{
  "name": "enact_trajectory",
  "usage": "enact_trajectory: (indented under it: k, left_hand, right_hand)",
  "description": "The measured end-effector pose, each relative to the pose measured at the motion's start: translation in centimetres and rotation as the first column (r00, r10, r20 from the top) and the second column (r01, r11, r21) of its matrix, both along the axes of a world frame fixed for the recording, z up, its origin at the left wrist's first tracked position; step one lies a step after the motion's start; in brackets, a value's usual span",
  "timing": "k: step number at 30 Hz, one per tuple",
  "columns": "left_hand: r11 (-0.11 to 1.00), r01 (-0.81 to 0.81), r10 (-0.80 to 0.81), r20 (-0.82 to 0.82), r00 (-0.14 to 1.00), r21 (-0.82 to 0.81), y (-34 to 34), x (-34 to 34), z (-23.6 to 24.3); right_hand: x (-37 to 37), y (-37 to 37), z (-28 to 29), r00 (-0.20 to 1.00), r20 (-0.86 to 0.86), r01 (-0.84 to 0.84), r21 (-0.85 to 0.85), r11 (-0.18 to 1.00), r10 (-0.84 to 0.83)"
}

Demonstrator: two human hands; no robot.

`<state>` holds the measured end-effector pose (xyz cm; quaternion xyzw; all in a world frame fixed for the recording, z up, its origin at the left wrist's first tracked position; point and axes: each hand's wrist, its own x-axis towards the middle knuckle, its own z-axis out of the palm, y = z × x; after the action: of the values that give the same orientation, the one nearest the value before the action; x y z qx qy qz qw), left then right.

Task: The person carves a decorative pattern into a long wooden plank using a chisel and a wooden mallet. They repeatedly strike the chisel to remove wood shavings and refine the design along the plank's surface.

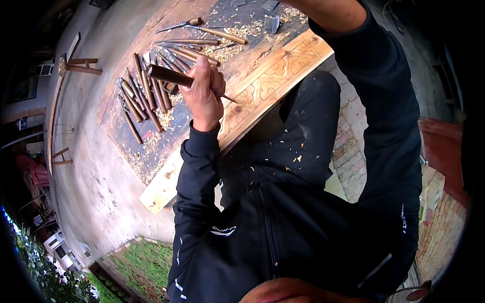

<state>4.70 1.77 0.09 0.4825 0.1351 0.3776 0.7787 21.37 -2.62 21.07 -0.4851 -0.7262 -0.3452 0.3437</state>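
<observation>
My left hand (203, 95) is closed around a carving chisel (169, 76) with a dark wooden handle. Its thin blade points down to the right, and its tip meets the pale carved plank (275, 81). The plank bears heart-like relief patterns and lies along the near edge of a dark workbench (242, 45). My right forearm (331, 14) in a dark sleeve reaches up past the top edge of the picture, so that hand is hidden.
Several wooden-handled chisels (144, 98) lie in rows on the bench left of my hand, with more at the back (202, 43) among wood shavings. A wooden trestle (81, 65) stands on the concrete floor at left. Brick paving (442, 237) lies at right and grass (146, 262) at lower left.
</observation>
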Motion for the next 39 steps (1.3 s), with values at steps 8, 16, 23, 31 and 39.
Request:
enact_trajectory:
  k: [8,16,23,31,39]
  left_hand:
    - [0.979,-0.195,0.201,-0.12,0.972,0.059,-0.4,-2.9,0.7]
    - [0.98,-0.152,0.168,-0.125,0.978,0.129,-0.8,-1.0,0.6]
    - [0.995,-0.027,0.03,0.029,0.999,-0.092,1.0,-2.9,0.2]
    - [0.992,0.008,0.021,0.217,0.976,-0.128,1.8,-6.3,-2.0]
    - [0.988,-0.078,0.076,-0.021,0.997,-0.131,2.2,-1.6,0.4]
  right_hand:
    - [-2.8,2.8,-3.4,0.974,0.188,-0.142,0.057,0.988,0.129]
    - [-2.5,1.8,-5.1,0.99,0.05,-0.139,0.077,0.987,0.136]
    - [-0.4,-1.0,-4.5,0.906,-0.391,-0.215,-0.1,0.972,0.16]
    - [0.8,-1.6,-9.1,0.722,-0.601,-0.448,-0.029,0.893,0.343]
    - [0.2,1.1,-5.1,0.83,-0.528,-0.31,-0.164,0.936,0.183]
